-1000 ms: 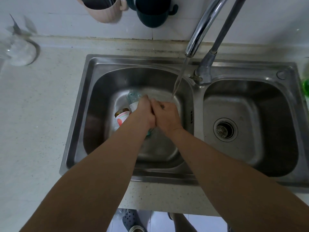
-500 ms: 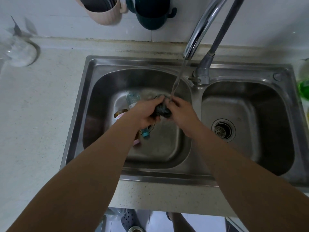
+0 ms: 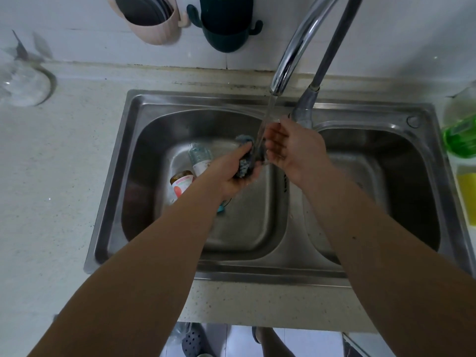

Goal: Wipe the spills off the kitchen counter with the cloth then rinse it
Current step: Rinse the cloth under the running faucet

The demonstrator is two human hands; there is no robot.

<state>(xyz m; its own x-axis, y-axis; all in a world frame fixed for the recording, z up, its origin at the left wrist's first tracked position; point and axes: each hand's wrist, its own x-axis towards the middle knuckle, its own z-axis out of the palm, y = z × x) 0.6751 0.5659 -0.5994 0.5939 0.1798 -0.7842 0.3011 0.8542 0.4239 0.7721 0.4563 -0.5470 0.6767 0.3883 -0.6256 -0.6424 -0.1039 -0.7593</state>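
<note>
A dark, wet bunched cloth (image 3: pixel 246 161) sits in my left hand (image 3: pixel 231 173), which is closed around it over the left basin of the steel sink (image 3: pixel 144 104). Water runs from the chrome tap (image 3: pixel 291 60) in a stream onto the cloth. My right hand (image 3: pixel 291 145) is just to the right of the stream, palm turned up and fingers apart, holding nothing. The pale speckled counter (image 3: pixel 51 189) lies to the left of the sink.
Two bottles (image 3: pixel 199 157) and a jar (image 3: pixel 181 182) lie in the left basin under my left arm. A glass (image 3: pixel 20 83) stands at the far left. A pink cup (image 3: pixel 152 19) and a dark green cup (image 3: pixel 224 24) hang on the wall. Green bottle (image 3: pixel 461 132) and yellow sponge (image 3: pixel 467 194) sit at the right.
Both hands were squeezing the cloth together under the water. Now my right hand has let go and opened, while my left hand keeps the cloth under the stream.
</note>
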